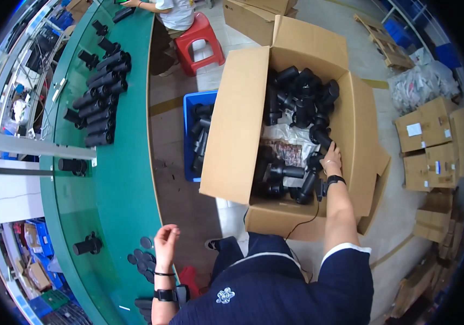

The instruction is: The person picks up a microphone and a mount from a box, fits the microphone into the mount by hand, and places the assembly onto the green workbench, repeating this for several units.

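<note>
My right hand [332, 159] reaches into a large open cardboard box [236, 122] and grips the end of a black cylindrical part [321, 138] near the box's right wall. Several similar black parts, tubes with wider round ends, lie jumbled in the box around clear plastic wrapping [291, 132]. My left hand [166, 239] hovers by the edge of the green table [129, 184], fingers curled in, with nothing visible in them. Close to it on the table lie several black discs [144, 261].
Rows of black tubes [101, 103] cover the table's far part. A blue bin [191, 98] with black parts stands between table and box. Beyond are a red stool [198, 40] and a seated person [176, 15]. Cardboard boxes [426, 138] are stacked at right. A black cable [303, 221] crosses the box's near flap.
</note>
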The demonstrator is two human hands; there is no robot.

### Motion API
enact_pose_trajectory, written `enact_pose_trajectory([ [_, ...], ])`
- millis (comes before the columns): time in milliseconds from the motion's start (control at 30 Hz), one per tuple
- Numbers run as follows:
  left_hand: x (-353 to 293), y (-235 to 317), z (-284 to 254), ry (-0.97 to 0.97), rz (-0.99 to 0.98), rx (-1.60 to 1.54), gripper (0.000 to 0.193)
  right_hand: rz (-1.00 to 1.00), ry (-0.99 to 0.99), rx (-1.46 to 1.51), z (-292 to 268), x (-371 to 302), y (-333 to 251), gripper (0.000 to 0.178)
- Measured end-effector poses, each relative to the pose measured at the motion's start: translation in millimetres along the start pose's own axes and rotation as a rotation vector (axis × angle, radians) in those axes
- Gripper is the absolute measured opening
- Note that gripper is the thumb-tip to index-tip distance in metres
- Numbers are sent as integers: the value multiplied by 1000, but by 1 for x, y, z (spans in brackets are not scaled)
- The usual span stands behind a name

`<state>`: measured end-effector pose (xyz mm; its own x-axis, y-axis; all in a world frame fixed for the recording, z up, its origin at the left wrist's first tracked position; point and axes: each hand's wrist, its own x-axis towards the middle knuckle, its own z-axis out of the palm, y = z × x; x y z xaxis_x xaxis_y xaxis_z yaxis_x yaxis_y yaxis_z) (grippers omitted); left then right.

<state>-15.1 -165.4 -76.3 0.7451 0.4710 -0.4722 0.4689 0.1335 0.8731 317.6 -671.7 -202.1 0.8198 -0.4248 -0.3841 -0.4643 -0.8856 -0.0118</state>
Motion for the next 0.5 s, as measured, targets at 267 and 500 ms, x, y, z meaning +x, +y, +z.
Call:
enact_pose_trajectory([
  [267,29,16,115,-194,-35,173,11,-17,26,67,37,57,36,121],
  [500,27,32,124,-155,-63,270,13,-306,364,31,50,41,17,79],
])
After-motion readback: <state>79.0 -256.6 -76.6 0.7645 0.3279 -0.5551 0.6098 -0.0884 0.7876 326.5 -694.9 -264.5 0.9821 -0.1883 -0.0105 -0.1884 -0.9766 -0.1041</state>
